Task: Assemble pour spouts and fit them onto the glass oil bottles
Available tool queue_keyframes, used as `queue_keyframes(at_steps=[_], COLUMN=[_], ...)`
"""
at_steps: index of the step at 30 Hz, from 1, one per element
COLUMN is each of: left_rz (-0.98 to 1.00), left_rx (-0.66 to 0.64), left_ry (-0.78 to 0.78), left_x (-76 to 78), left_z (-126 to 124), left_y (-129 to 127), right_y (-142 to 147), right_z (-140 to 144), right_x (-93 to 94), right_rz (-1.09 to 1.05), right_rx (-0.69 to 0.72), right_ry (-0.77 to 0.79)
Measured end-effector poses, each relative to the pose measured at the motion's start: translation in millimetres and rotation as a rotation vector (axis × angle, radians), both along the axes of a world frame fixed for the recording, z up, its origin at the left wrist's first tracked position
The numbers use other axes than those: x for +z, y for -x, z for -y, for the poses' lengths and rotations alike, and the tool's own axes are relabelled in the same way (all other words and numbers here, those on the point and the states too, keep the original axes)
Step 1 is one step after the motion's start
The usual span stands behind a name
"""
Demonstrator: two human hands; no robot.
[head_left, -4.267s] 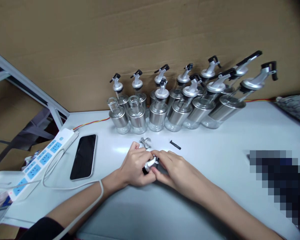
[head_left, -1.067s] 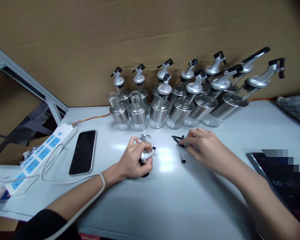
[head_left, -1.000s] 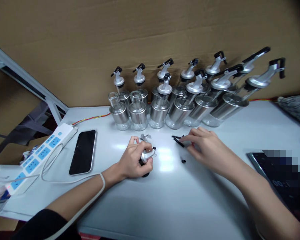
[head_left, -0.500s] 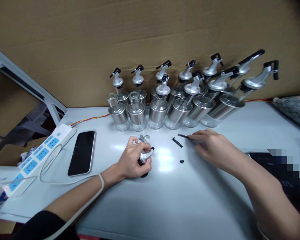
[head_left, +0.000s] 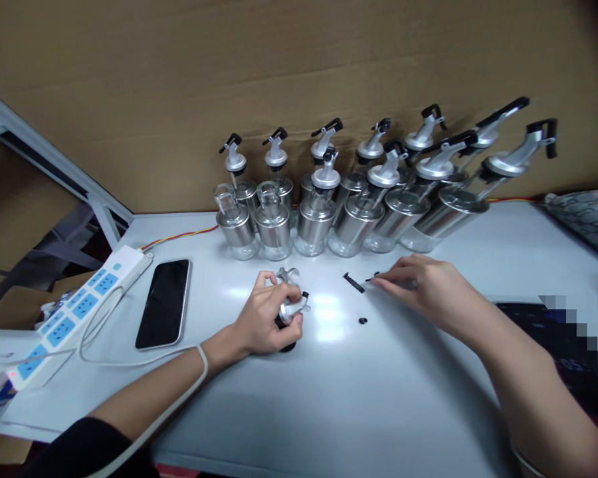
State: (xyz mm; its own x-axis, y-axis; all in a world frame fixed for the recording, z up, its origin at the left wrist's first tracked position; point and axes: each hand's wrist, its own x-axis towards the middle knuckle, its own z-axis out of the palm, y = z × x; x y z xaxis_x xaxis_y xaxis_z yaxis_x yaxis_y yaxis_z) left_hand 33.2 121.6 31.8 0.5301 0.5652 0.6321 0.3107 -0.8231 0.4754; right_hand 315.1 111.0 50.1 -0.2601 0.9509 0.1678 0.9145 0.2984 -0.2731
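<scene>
My left hand [head_left: 272,315] is closed around a silver pour spout [head_left: 290,309] with a black tip, held low over the table. Another silver spout [head_left: 290,275] lies just beyond those fingers. My right hand [head_left: 416,285] pinches a small black plastic lever [head_left: 373,277] between thumb and fingers, its far part hidden by the fingertips. A second black lever [head_left: 354,283] lies on the table just left of it. Nearer to me rests a tiny black cap [head_left: 363,320].
Glass bottles with steel sleeves [head_left: 315,222] stand in two rows at the back, most with spouts fitted; two front-left ones [head_left: 273,229] have bare necks. A phone [head_left: 164,303] and a power strip [head_left: 82,309] with a white cable lie left. A dark device [head_left: 523,322] is at right.
My right hand has lifted the black lever from the table and turned it, moving slightly left. My left hand keeps its hold on the spout.
</scene>
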Motion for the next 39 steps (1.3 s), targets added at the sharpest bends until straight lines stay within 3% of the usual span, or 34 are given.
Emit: queue_keyframes(at_steps=[5,11,20,24,30,39], left_rz=[-0.007,-0.016,-0.012,-0.018,-0.029,-0.041], left_rx=[0.005,0.007,0.009,0.014,0.015,0.016], left_ry=[0.007,0.009,0.007,0.001,0.000,-0.015], left_x=[-0.3,-0.5,-0.4,0.2,1.8,0.8], left_z=[0,0,0,0,0,-1], left_y=[0,0,0,0,0,0], right_y=[3,0,6,11,22,12], right_z=[0,-2,7,8,11,4], right_x=[3.3,-1.1,2.6,9.0,13.3,1.6], right_rz=[0.006,0.008,-0.026,-0.083,-0.155,-0.062], right_rx=[-0.109,-0.041,0.049,-0.023,-0.117,-0.079], right_ry=[0.073,0.016,0.135,0.066,0.245,0.094])
